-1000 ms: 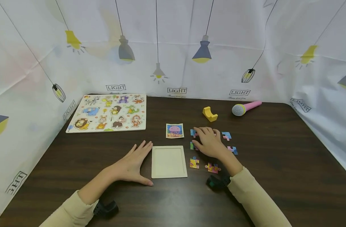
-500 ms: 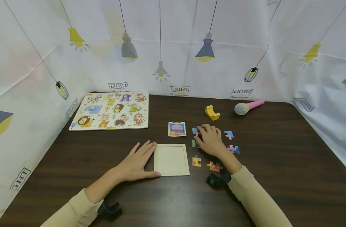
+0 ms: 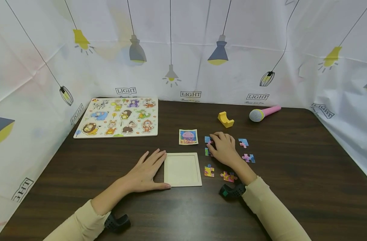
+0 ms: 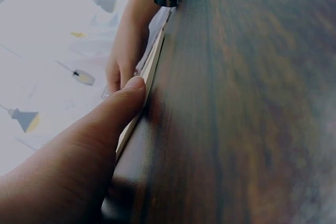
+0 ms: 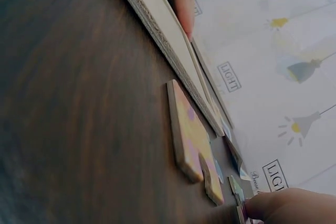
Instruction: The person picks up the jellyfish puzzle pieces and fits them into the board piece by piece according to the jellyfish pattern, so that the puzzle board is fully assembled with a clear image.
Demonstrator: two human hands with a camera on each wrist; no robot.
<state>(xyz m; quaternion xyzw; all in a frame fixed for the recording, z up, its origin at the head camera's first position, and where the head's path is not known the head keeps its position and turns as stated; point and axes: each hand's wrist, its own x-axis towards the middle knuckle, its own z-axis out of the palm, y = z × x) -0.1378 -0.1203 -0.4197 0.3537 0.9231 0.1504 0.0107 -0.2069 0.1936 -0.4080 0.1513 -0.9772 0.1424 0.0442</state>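
Note:
My left hand [image 3: 145, 172] lies at the left side of a pale, shallow wooden puzzle tray [image 3: 183, 170]. Its straight fingers touch the upper left corner, and its thumb rests at the lower left one. My right hand [image 3: 223, 149] is over the jigsaw pieces, fingers bent down, thumb and index finger on either side of a blue-and-pink puzzle piece [image 3: 207, 139]. The right wrist view shows a fingertip [image 5: 278, 205] against the edge of a piece. A green-edged piece [image 3: 206, 152] is partly covered by the thumb. Anything under the palm is hidden.
More pieces surround the right hand: a yellow one [image 3: 209, 171], an orange-pink one [image 3: 228, 176] and two blue-pink ones [image 3: 243, 143] to the right. Behind lie a jellyfish picture card [image 3: 188, 137], an animal board [image 3: 117, 117], a yellow block [image 3: 225, 119] and a toy microphone [image 3: 263, 113].
My left thumb has come in against the tray's lower left corner. The right thumb has drawn up closer to the index finger at the blue-and-pink piece. The head view has shifted slightly.

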